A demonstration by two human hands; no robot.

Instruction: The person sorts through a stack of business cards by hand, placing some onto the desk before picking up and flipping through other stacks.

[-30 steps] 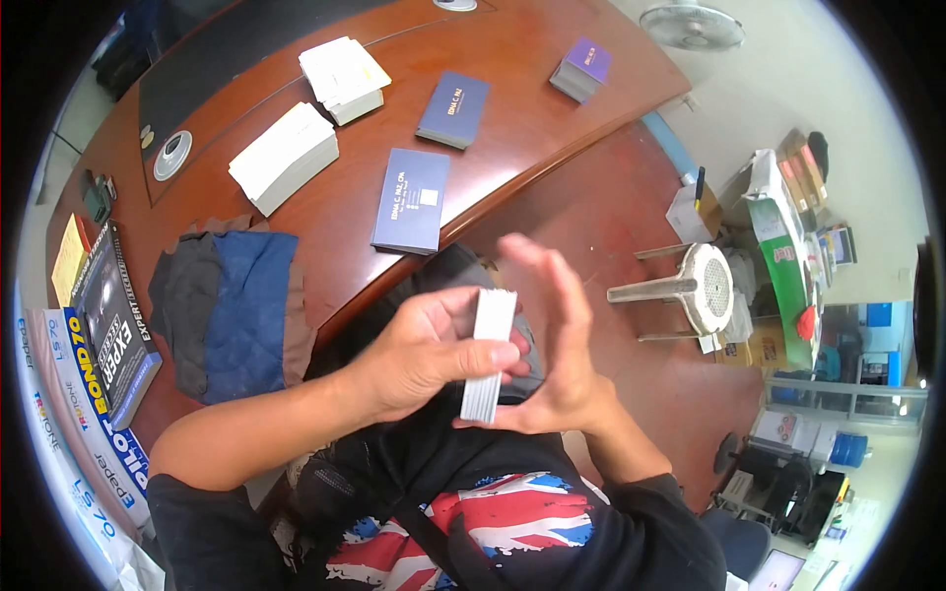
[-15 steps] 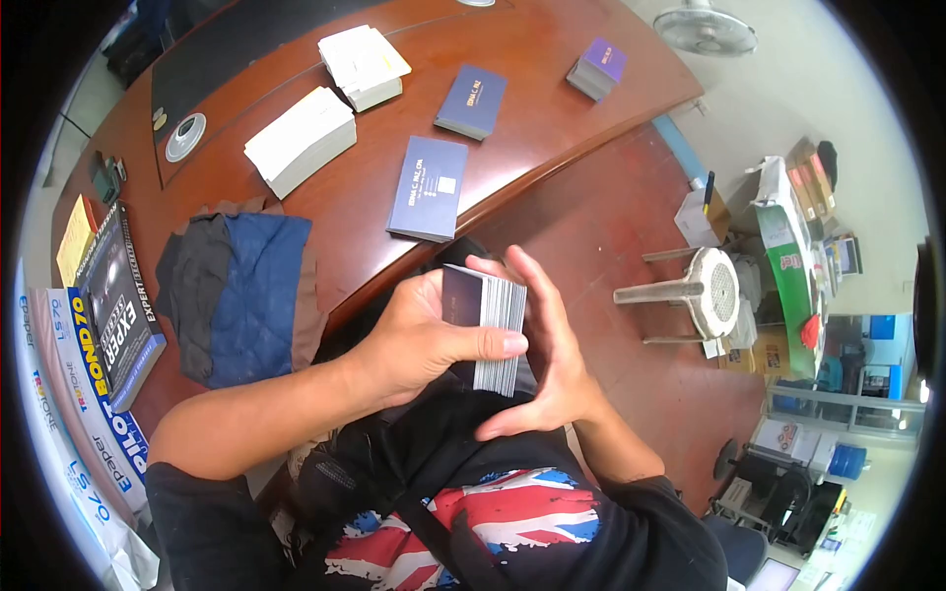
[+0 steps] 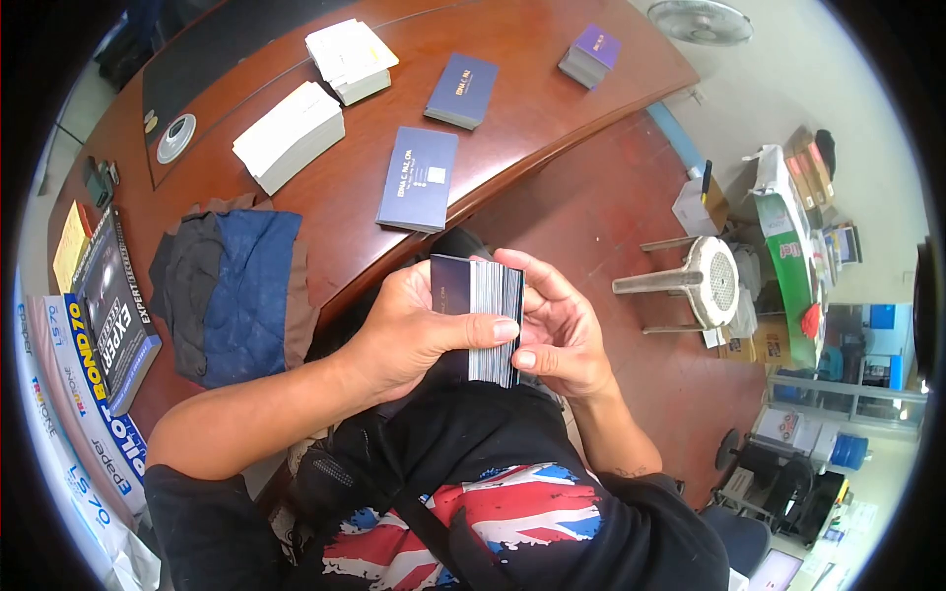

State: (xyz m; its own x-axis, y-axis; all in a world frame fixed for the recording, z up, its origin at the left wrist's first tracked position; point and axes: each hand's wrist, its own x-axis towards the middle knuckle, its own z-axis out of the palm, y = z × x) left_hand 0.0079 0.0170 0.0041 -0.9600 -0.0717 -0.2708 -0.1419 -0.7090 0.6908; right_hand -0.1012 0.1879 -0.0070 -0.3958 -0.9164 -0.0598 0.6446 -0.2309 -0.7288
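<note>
A thick stack of dark-faced cards (image 3: 487,286) is held upright in front of my chest, its pale edges showing. My left hand (image 3: 414,330) grips it from the left, with the thumb laid across the card edges. On the right side, my right hand (image 3: 562,340) has its fingers and thumb pressed against the stack's last card. Beyond my hands on the desk lie a blue card stack with a white square (image 3: 419,177), another blue stack (image 3: 461,91) and a purple-topped stack (image 3: 591,54).
Two white card stacks (image 3: 289,136) (image 3: 352,59) stand on the wooden desk (image 3: 345,231). Folded blue and dark cloth (image 3: 251,295) lies left, beside books (image 3: 118,315) and paper packs (image 3: 74,394). A white stool (image 3: 711,284) stands on the floor at right.
My right hand has closed from a spread pose onto the right side of the stack. The stack has turned slightly more upright, and the view has shifted a little.
</note>
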